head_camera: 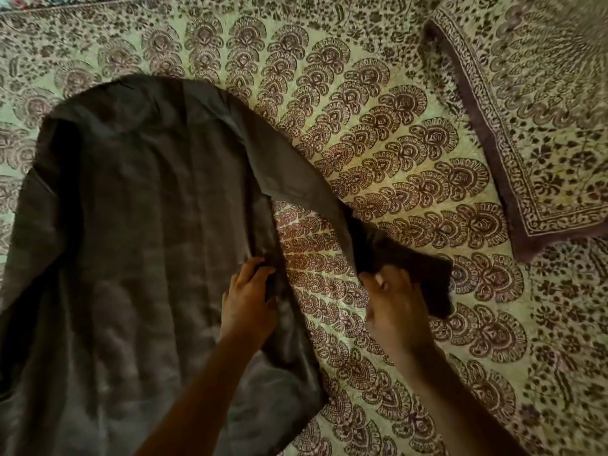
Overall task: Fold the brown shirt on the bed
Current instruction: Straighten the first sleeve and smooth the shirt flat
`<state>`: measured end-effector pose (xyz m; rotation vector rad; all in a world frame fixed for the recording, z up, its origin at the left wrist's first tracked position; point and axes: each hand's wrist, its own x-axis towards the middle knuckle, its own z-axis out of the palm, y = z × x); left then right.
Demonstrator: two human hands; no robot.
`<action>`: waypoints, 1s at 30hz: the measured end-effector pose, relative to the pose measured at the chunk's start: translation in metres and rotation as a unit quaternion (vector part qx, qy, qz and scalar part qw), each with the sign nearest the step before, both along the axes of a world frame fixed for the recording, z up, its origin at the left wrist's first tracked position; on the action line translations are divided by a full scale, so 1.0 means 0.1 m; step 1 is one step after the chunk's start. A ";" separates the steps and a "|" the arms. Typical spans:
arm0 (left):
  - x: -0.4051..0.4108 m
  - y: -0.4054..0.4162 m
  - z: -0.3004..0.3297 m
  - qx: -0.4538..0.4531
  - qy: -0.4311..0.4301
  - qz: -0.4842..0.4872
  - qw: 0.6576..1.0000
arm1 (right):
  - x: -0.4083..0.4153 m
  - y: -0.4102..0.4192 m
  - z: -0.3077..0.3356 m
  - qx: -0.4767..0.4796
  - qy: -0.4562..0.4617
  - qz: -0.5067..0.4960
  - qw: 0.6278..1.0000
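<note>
The brown shirt lies spread flat over the left half of the bed, collar end at the far side. Its right sleeve runs diagonally down to the right, lifted off the bedcover. My left hand pinches the shirt's right side edge, near the armpit seam. My right hand grips the dark cuff end of the sleeve, which hangs over my fingers. The shirt's left sleeve lies along the left edge of the view.
The bed is covered by a cream bedcover printed with dark maroon fan motifs. A pillow in matching print lies at the upper right, its corner close to the sleeve cuff.
</note>
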<state>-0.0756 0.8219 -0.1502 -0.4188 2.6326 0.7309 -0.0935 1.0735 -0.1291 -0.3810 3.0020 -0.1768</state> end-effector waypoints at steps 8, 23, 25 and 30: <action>0.01 0.13 -0.16 -0.115 0.125 -0.027 0.985 | -0.04 0.12 -0.25 -0.202 0.042 -0.232 0.951; -0.25 0.34 0.09 -0.099 0.051 -0.072 0.991 | -0.72 0.25 0.28 -0.164 -0.137 -0.283 0.935; -0.39 0.49 0.13 0.026 0.062 0.000 0.998 | -0.75 0.35 0.40 -0.164 -0.105 -0.245 0.950; -0.91 0.99 0.23 0.178 0.117 0.137 0.967 | -1.09 0.79 0.61 -0.143 -0.014 -0.159 0.977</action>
